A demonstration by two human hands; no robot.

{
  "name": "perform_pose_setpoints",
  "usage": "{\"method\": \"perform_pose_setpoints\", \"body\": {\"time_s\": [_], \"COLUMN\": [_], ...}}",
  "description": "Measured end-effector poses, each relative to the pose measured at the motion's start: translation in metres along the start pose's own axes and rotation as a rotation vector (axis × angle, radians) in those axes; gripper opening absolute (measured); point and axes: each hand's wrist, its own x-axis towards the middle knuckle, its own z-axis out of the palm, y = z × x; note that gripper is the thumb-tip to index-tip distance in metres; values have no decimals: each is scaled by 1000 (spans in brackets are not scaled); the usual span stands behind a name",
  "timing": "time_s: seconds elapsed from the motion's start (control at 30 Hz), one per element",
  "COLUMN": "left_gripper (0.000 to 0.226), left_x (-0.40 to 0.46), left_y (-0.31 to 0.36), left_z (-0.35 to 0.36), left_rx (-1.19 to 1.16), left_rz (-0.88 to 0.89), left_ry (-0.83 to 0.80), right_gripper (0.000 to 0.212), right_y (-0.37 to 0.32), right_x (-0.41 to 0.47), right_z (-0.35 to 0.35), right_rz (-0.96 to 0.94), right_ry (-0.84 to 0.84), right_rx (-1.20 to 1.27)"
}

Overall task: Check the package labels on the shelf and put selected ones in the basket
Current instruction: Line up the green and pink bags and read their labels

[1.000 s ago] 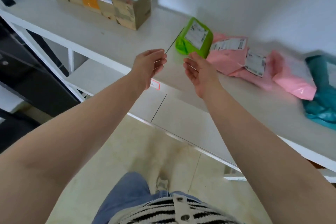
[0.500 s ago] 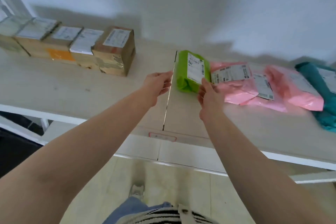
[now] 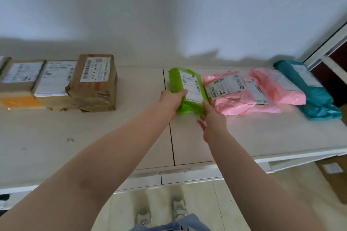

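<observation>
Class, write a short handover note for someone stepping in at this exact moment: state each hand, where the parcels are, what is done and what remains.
Left hand: gripping the left side of the green plastic mailer bag, thumb on top.
Right hand: fingertips on that bag's near right corner, not closed round it.
The bag lies on the pale shelf, label up, touching the pink plastic mailer bags; a teal plastic bag lies furthest right, brown cardboard boxes to the left.
Done: green bag taken in hand.
Left: read its label, decide, check the rest. No basket is in view.

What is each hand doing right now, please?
Left hand: closed on the green package.
Right hand: open, fingertips touching the green package.
</observation>
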Motion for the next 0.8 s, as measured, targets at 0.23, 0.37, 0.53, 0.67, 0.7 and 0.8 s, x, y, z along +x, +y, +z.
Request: {"method": "perform_pose_setpoints", "body": {"time_s": [0.23,0.37,0.53,0.67,0.7,0.8], "left_gripper": [50,42,43,57,56,53], "left_x": [-52,-81,-115,-128,-131,-134], "left_y": [17,19,22,18,18,15], "left_z": [-40,-77,-93,-96,-97,-97], "left_rx": [-136,-237,-295,-358,-372,-405], "left_rz": [33,84,112,139,141,152], "left_ry": [54,12,-109,-157,-162,-194], "right_gripper": [44,54,52,45,42,36], "right_y": [6,4,-8,-16,-17,-20], "right_x": [3,-3,-18,-28,-31,-37], "right_z": [-2,6,16,14,12,6], "right_rz": [-7,-93,-46,-29,-25,-23], "right_ry": [-48,-141,-407,-505,-526,-578], "right_rx": [-74,-195,-175,-185,-171,-110]}}
